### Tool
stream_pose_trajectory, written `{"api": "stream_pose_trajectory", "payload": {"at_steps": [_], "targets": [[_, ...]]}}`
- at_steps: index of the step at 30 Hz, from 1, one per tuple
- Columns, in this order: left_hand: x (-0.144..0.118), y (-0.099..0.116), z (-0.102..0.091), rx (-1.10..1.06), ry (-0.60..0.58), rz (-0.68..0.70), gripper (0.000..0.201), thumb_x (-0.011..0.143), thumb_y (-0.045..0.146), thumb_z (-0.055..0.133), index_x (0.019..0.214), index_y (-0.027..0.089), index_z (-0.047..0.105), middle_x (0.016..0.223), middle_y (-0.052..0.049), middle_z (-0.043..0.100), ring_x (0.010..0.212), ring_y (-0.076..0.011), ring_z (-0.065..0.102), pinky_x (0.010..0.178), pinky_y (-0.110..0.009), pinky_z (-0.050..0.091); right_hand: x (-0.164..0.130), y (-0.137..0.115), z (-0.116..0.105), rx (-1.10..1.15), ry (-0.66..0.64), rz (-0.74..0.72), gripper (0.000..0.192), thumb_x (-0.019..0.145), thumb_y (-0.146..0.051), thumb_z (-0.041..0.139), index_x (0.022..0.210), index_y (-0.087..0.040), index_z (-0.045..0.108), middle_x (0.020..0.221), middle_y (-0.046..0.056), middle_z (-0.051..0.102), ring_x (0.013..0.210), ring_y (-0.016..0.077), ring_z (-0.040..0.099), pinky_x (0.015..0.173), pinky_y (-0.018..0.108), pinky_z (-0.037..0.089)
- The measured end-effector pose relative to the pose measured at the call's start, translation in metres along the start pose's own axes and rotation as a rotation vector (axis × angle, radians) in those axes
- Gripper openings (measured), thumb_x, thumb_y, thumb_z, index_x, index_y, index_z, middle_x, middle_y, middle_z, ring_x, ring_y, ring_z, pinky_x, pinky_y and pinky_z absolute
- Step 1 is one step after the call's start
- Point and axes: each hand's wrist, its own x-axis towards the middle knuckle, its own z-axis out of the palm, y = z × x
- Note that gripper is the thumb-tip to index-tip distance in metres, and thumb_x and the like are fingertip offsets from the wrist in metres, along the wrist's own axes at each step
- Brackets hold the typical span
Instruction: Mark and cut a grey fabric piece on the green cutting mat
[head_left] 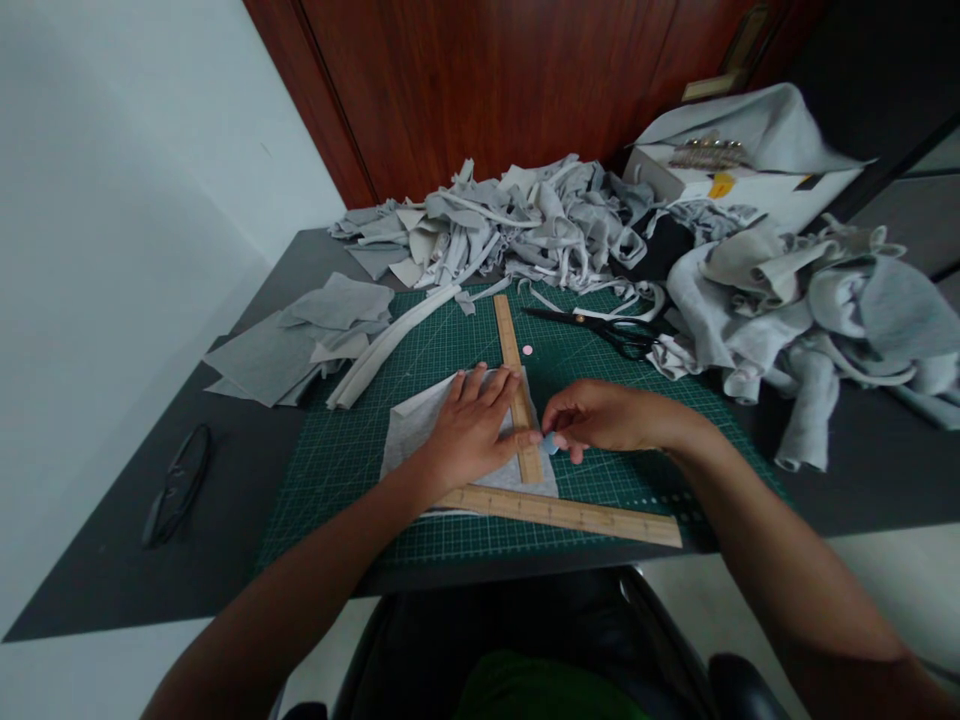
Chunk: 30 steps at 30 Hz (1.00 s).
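Left hand point(471, 425) pinned wooden square point(519, 400) flat on grey fabric point(409, 430).
Right hand point(600, 417) pinched what seemed blue chalk point(551, 443) against its right edge; firm pressure mattered.

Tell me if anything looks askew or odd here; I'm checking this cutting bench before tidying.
Nothing looks damaged or spilled. The left hand presses a wooden ruler onto grey fabric on the green mat; the right hand pinches a small blue piece beside it. Fabric scraps are heaped messily behind, and scissors lie open.

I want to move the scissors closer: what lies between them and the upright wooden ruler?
In the head view, only bare green cutting mat and a small pink disc lie between the scissors and the ruler.
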Motion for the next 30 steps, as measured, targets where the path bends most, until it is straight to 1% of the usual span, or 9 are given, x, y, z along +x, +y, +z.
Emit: {"api": "stream_pose_trajectory", "payload": {"at_steps": [4,9,13,19,25,28,30], "targets": [[-0.001,0.001,0.000,-0.001,0.009,-0.003,0.080,0.103,0.071,0.033,0.165,0.019,0.030,0.171,-0.011,0.033,0.158,-0.0400,0.026,0.128,-0.058,0.020,0.004,0.000,0.008,-0.110,0.033,-0.025,0.009,0.082,-0.014,0.065,0.082,-0.018,0.072,0.069,0.001,0.073,0.064,0.0164,0.069,0.062,0.026,0.049],[-0.001,0.001,0.001,0.005,0.000,-0.018,0.082,0.102,0.072,0.034,0.164,0.018,0.031,0.171,-0.011,0.032,0.158,-0.0408,0.024,0.128,-0.059,0.020,0.003,-0.001,0.010,-0.202,0.092,-0.030,0.012,0.084,-0.013,0.062,0.083,-0.018,0.073,0.068,0.002,0.073,0.066,0.0179,0.070,0.061,0.026,0.047],[-0.001,0.002,0.002,0.012,0.000,-0.018,0.083,0.102,0.072,0.035,0.164,0.018,0.030,0.172,-0.009,0.032,0.159,-0.0407,0.023,0.129,-0.058,0.019,0.001,-0.004,0.010,-0.238,0.088,-0.031,0.013,0.086,-0.013,0.060,0.084,-0.019,0.072,0.071,0.003,0.075,0.067,0.0181,0.071,0.059,0.027,0.047],[-0.001,0.001,0.003,0.002,0.008,-0.017,0.083,0.102,0.073,0.034,0.165,0.018,0.030,0.172,-0.009,0.031,0.159,-0.0404,0.022,0.129,-0.059,0.018,0.001,-0.006,0.012,-0.260,0.142,-0.010,0.013,0.086,-0.014,0.061,0.085,-0.019,0.073,0.070,0.003,0.076,0.068,0.0191,0.071,0.062,0.027,0.047],[0.000,0.002,0.000,0.011,-0.018,-0.026,0.083,0.102,0.071,0.037,0.165,0.016,0.030,0.172,-0.010,0.031,0.159,-0.0409,0.022,0.129,-0.059,0.019,0.002,-0.006,0.018,-0.254,0.110,-0.027,0.014,0.085,-0.010,0.059,0.084,-0.018,0.071,0.069,0.003,0.075,0.066,0.0176,0.070,0.059,0.026,0.046],[0.000,0.003,-0.001,0.010,-0.018,-0.026,0.083,0.102,0.070,0.038,0.164,0.017,0.031,0.171,-0.011,0.032,0.159,-0.0408,0.022,0.129,-0.059,0.019,0.000,-0.007,0.021,-0.266,0.111,-0.018,0.010,0.084,-0.011,0.062,0.083,-0.016,0.070,0.067,0.003,0.073,0.064,0.0178,0.070,0.059,0.026,0.047],[-0.001,0.003,-0.001,0.008,-0.008,-0.020,0.082,0.102,0.071,0.038,0.164,0.018,0.031,0.171,-0.011,0.033,0.159,-0.0403,0.023,0.129,-0.058,0.019,-0.001,-0.006,0.021,-0.262,0.083,-0.017,0.007,0.085,-0.014,0.064,0.081,-0.016,0.070,0.066,0.003,0.073,0.064,0.0181,0.070,0.059,0.026,0.047]]}}
